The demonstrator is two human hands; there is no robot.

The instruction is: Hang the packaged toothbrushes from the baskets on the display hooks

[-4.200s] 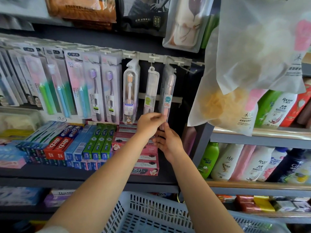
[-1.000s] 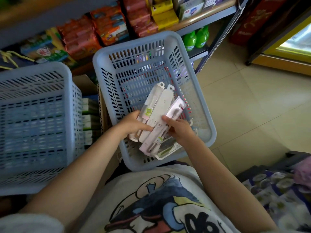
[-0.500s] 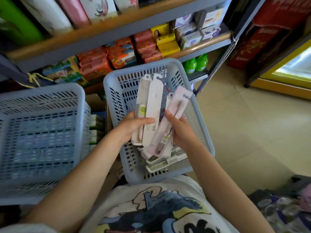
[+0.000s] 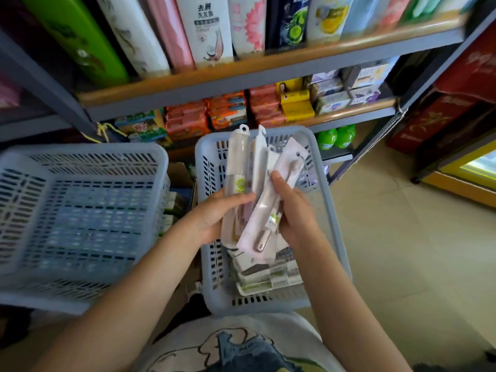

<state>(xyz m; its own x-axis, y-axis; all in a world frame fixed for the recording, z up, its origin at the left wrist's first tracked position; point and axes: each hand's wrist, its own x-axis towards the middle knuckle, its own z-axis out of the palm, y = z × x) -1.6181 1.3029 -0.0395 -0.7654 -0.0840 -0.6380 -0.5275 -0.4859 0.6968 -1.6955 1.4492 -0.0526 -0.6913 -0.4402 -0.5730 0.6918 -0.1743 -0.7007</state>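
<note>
Pale plastic packs fill both my hands above the right basket [image 4: 335, 237]. My left hand [image 4: 214, 218] is closed round two clear toothbrush cases [image 4: 239, 167], long axes upright, hang-holes on top. My right hand [image 4: 295, 210] pinches a pink toothbrush pack [image 4: 271, 202], tilted with its hole up and to the right. More packs [image 4: 265, 275] lie below. No hooks are in sight; I judge they hang higher.

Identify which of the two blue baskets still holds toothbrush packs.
The right basket, under both hands: packs lie at its bottom. The left basket shows only bare mesh.
</note>
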